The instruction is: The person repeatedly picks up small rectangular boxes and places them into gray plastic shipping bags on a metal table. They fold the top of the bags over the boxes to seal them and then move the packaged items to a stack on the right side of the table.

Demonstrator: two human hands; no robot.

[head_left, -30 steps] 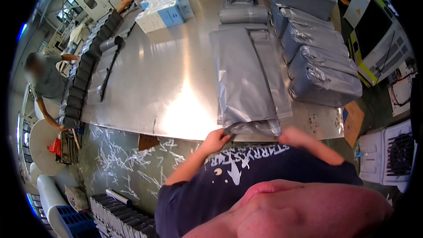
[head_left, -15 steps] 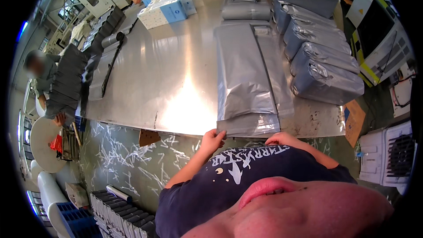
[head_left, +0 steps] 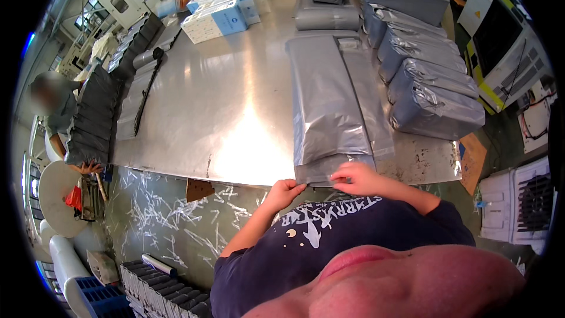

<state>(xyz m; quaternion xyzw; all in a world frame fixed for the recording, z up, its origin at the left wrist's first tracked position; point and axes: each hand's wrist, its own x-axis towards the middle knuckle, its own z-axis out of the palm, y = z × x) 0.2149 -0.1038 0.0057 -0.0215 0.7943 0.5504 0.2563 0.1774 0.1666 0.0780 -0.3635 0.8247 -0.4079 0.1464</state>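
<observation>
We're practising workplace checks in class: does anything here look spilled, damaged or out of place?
Yes: pale strips lie scattered across the floor to the person's left, like dropped scraps. Dark marks also blotch the metal table near its front right corner, perhaps dirt or wear.

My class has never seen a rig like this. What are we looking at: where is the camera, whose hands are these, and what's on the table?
There is no robot here. A wide fisheye camera on a person's head looks down, so straight edges look bent. The two bare hands at the near edge are the wearer's own. The left hand pinches the near left corner of a flat grey plastic bag; the right hand is at the bag's near end, though its grip is unclear. On the shiny metal table there are also bulky grey wrapped packages on the right and white-and-blue boxes farther away.
</observation>
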